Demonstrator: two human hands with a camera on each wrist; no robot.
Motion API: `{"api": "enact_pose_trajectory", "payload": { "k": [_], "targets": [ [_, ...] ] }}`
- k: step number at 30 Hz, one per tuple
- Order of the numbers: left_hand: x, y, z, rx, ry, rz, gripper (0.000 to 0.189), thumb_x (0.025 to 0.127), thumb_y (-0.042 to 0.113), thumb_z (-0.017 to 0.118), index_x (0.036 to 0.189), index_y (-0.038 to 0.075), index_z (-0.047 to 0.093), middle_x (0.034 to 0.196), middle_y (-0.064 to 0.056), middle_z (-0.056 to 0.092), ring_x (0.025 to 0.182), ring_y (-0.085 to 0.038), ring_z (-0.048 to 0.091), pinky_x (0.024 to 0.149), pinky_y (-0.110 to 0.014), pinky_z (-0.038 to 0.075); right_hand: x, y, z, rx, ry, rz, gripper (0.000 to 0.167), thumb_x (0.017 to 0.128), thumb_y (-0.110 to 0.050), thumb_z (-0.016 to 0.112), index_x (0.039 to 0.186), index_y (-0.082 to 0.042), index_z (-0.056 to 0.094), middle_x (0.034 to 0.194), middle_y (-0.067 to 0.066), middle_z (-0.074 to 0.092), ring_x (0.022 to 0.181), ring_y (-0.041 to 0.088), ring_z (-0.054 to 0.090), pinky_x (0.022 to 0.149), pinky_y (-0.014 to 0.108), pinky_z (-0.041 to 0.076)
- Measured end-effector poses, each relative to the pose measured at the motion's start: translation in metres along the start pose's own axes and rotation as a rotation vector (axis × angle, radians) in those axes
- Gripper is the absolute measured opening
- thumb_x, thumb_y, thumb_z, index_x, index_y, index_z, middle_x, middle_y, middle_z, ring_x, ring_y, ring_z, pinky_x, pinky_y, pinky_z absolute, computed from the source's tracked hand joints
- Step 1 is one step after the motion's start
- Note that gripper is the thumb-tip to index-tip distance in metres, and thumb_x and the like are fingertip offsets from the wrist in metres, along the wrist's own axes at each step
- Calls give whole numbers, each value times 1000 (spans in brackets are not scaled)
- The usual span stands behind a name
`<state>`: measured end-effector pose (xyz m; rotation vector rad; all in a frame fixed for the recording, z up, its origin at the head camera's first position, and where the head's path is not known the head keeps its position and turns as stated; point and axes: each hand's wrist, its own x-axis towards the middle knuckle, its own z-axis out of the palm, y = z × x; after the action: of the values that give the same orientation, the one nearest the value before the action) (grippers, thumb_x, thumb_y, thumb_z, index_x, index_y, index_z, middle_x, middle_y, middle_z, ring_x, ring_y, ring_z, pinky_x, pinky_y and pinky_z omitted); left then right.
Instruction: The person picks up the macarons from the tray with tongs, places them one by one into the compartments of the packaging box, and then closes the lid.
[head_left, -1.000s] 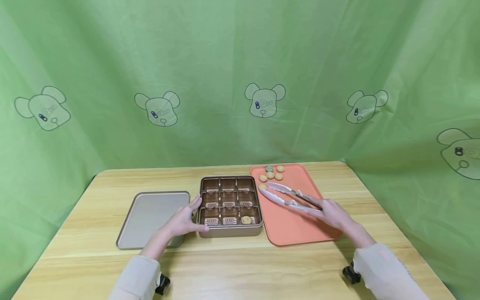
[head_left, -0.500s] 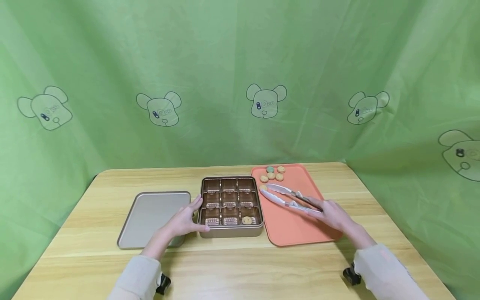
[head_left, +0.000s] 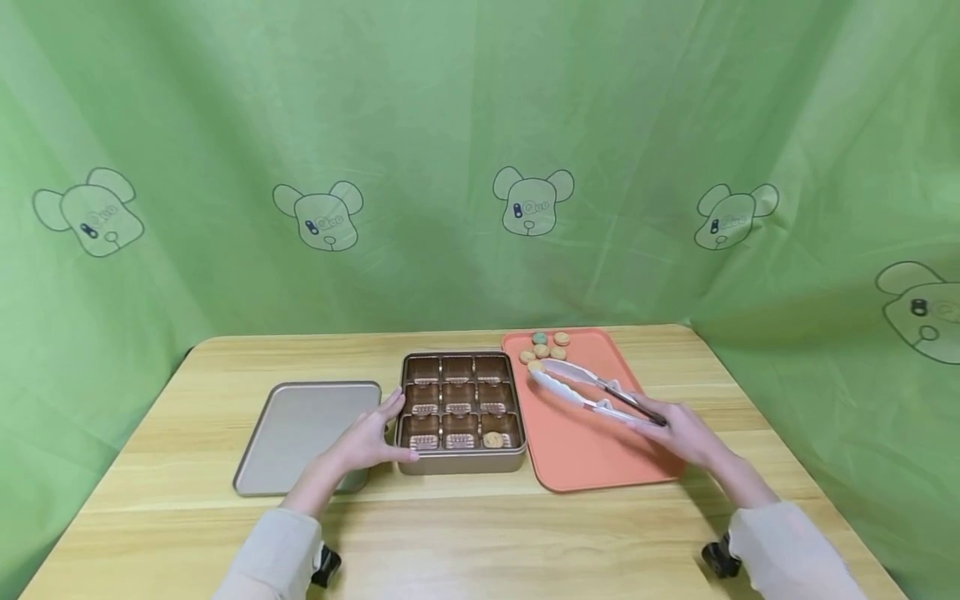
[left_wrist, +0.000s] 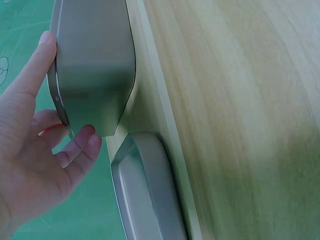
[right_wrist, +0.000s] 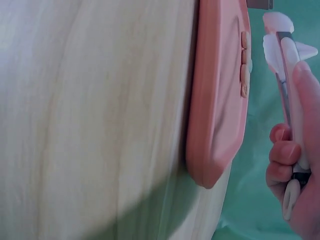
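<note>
In the head view my left hand point(head_left: 369, 440) grips the near left corner of a square metal tin point(head_left: 465, 463), thumb at the front rim and fingers along the left side. Its brown insert is divided into several compartments; one cookie point(head_left: 492, 440) lies in the near right one. My right hand point(head_left: 681, 429) holds white-tipped tongs point(head_left: 600, 404) over the coral tray point(head_left: 592, 454), their arms spread. The tong tips are right at a round beige cookie point(head_left: 536, 366). In the right wrist view, fingers point(right_wrist: 285, 152) curl round the handle of the tongs.
More beige cookies point(head_left: 561, 338) and one green cookie point(head_left: 539, 338) sit at the far left of the tray. A flat metal lid point(head_left: 311, 433) lies left of the tin on the wooden table point(head_left: 450, 542). A green curtain point(head_left: 420, 283) hangs behind.
My right hand has moved right with the tongs in the last half second. The cookie at the tong tips has shifted right and away from me. My left hand stays on the tin.
</note>
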<state>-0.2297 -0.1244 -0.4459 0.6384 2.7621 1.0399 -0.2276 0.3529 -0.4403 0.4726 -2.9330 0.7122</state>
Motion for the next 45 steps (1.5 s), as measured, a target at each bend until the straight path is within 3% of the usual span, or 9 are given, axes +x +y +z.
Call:
{"api": "enact_pose_trajectory", "payload": {
  "k": [7, 12, 16, 19, 32, 36, 39, 43, 45],
  "targets": [
    [0, 2, -1, -2, -5, -4, 98, 66, 34, 78, 138, -8, 26, 149, -20, 15, 133, -41, 21, 108, -59, 9, -3, -6, -5, 41, -13, -60, 56, 84, -30, 65, 128, 2, 50, 78, 8, 58, 56, 6, 35, 53, 21, 34],
    [0, 2, -1, -9, -9, -11, 99, 66, 33, 79, 138, -7, 25, 149, -19, 15, 133, -41, 20, 107, -60, 9, -3, -16, -6, 37, -18, -94, 56, 83, -32, 66, 128, -2, 51, 80, 8, 61, 58, 6, 39, 54, 21, 36],
    [0, 2, -1, -12, -12, -15, 98, 66, 32, 79, 138, -7, 25, 149, -20, 14, 133, -41, 20, 107, -61, 8, -3, -25, -5, 37, -15, -133, 57, 81, -32, 67, 127, -2, 52, 62, -6, 42, 53, 3, 33, 47, 19, 33],
    [0, 2, -1, -9, -15, -16, 98, 67, 32, 78, 139, -8, 25, 149, -20, 14, 133, -41, 20, 107, -61, 7, -4, -32, -4, 37, -7, -178, 55, 80, -30, 69, 125, -2, 54, 59, -10, 34, 53, 1, 31, 46, 19, 32],
    [0, 2, -1, -4, -24, -19, 98, 67, 33, 78, 139, -7, 24, 149, -19, 13, 134, -40, 19, 107, -60, 6, -4, -60, -1, 56, -62, -304, 53, 81, -31, 68, 124, -3, 56, 73, -13, 48, 61, 0, 37, 54, 17, 35],
    [0, 2, 0, -3, -26, -20, 98, 68, 34, 77, 139, -7, 25, 149, -18, 12, 134, -40, 19, 108, -60, 6, -3, -65, -1, 76, -88, -310, 53, 80, -29, 69, 125, -6, 56, 66, -12, 42, 58, -1, 36, 51, 16, 35],
    [0, 1, 0, -2, -21, -16, 98, 67, 34, 77, 139, -7, 25, 149, -18, 13, 134, -40, 19, 107, -60, 7, -2, -67, -1, 54, -99, -333, 52, 81, -29, 69, 126, -6, 55, 69, -8, 51, 59, -1, 37, 52, 17, 36],
    [0, 1, 0, -1, -19, -13, 98, 67, 34, 78, 138, -7, 25, 149, -18, 13, 134, -41, 19, 107, -61, 7, -1, -68, 0, 9, -102, -376, 51, 81, -30, 68, 126, -8, 56, 96, 0, 65, 69, 2, 45, 60, 19, 39],
    [0, 1, 0, 0, -16, -9, 97, 67, 33, 78, 138, -8, 25, 149, -19, 13, 133, -41, 19, 106, -61, 8, -1, -70, 0, 10, -107, -378, 51, 81, -31, 68, 126, -8, 55, 92, -1, 64, 68, 3, 46, 61, 19, 39]
  ]
}}
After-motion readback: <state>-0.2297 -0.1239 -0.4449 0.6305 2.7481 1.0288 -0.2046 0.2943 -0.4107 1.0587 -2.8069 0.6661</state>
